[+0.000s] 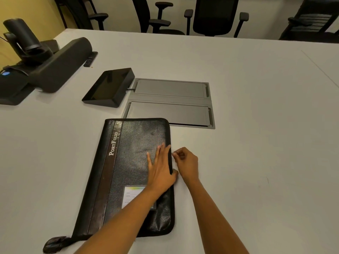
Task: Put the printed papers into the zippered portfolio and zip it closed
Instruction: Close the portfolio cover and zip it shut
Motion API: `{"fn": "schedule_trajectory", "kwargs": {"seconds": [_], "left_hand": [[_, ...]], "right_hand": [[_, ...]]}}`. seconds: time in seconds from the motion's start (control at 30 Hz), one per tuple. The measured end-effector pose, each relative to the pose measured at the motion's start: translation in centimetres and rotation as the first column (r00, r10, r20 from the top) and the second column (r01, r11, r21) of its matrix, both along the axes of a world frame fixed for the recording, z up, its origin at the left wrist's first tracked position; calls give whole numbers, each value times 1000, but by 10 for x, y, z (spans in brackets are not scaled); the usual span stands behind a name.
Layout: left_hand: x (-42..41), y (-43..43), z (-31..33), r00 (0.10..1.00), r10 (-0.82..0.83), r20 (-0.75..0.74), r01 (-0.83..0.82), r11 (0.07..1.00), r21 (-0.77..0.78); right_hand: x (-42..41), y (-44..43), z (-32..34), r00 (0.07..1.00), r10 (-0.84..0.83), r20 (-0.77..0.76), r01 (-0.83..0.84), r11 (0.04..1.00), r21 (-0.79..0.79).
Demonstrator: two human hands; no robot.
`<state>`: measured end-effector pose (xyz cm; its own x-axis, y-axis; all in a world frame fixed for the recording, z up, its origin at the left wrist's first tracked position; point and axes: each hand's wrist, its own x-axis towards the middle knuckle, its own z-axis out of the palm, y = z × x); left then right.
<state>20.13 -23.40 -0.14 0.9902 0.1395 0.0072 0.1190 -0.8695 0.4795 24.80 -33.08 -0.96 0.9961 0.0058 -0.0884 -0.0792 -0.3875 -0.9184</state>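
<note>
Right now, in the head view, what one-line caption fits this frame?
Left hand presses flat on the closed black portfolio while the right hand pinches the zipper pull at its right edge.

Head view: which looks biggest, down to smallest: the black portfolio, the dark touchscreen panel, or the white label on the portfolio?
1. black portfolio, nearest the camera.
2. touchscreen panel, farther off, so its true size is unsure.
3. white label, partly hidden, clearly smallest.
</note>
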Motion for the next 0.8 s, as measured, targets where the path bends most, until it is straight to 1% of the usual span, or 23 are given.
{"fn": "schedule_trajectory", "kwargs": {"seconds": [0.1, 0.17, 0.3, 0.4, 0.6, 0.73, 0.8], "left_hand": [[1, 0, -1, 998, -29, -53, 31, 998, 50], [0, -1, 0, 998, -44, -53, 48, 996, 69], [3, -2, 1, 999, -11, -32, 12, 1000, 29], [4, -1, 1, 1000, -15, -27, 16, 1000, 24], [4, 0, 1, 1000, -16, -14, 15, 998, -65], [2, 2, 2, 999, -32, 3, 32, 981, -189], [3, 3, 1, 999, -41, 11, 43, 978, -204]], "right_hand": [[-6, 2, -5, 999, -21, 48, 24, 998, -66], [-5, 7, -7, 996, -54, 78, 61, 993, -96], [1, 15, -5, 995, -63, 72, 72, 988, -138], [3, 15, -6, 995, -64, 71, 76, 982, -176], [-4, -2, -4, 981, 129, 144, -81, 951, -299], [-29, -17, -13, 970, 186, 158, -134, 947, -293], [-41, -22, -16, 969, 189, 161, -136, 946, -295]]}}
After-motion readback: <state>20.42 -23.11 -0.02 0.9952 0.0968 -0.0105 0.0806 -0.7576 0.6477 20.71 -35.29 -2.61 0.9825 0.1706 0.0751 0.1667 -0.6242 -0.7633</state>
